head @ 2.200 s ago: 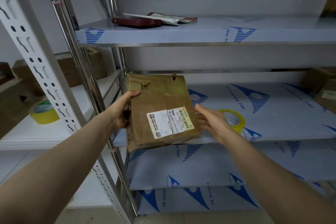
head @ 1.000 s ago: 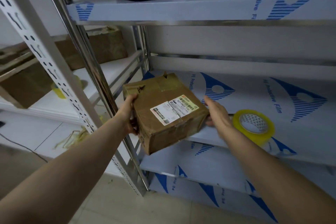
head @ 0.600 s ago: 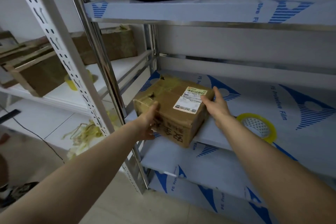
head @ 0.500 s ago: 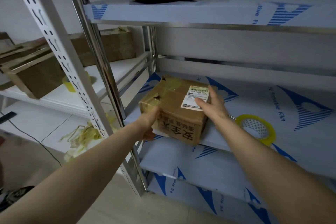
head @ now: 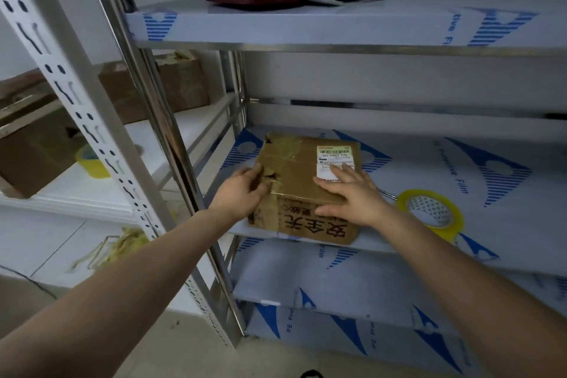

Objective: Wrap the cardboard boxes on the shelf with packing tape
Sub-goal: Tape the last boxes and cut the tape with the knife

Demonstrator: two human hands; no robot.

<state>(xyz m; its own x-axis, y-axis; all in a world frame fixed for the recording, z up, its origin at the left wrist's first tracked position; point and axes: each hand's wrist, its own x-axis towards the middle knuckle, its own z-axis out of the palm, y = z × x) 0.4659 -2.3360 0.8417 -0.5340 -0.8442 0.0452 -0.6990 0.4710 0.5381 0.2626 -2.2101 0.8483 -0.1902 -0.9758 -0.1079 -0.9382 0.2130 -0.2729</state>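
Box [head: 306, 190] sits on the middle shelf [head: 521, 224], left end, front face about flush with the shelf lip, label [head: 334, 159] up. Old tape runs across the top, torn and lifted at the near-left corner.

Left hand [head: 242, 190]: fingers laid over the top-left edge right at that torn patch, loosely bent, pressing more than gripping. Right hand [head: 352, 193]: flat on the top, fingers spread onto the lower part of the label, thumb [head: 326, 211] down over the front edge. Neither hand carries anything; both rest on the box.

Step, as I read it: positioning and steadying the box before taping. No fresh tape going on, roll untouched.

Tape roll [head: 429, 215] lies flat on the same shelf, right of the box, apart from it, just beside the right wrist. Can't tell where its free end is.

Next move, likely: right hand comes off the box and goes sideways to the roll, a short reach. Left hand should hold weight on the box, since it's at the lip and a nudge could tip it forward. Then find the tape end, anchor it on one face, run it round. Torn corner wants pressing flat first or the new strip will bridge over it.

Second roll [head: 90, 159] and more boxes [head: 184, 86] sit on the rack to the left, well apart; not in play now.
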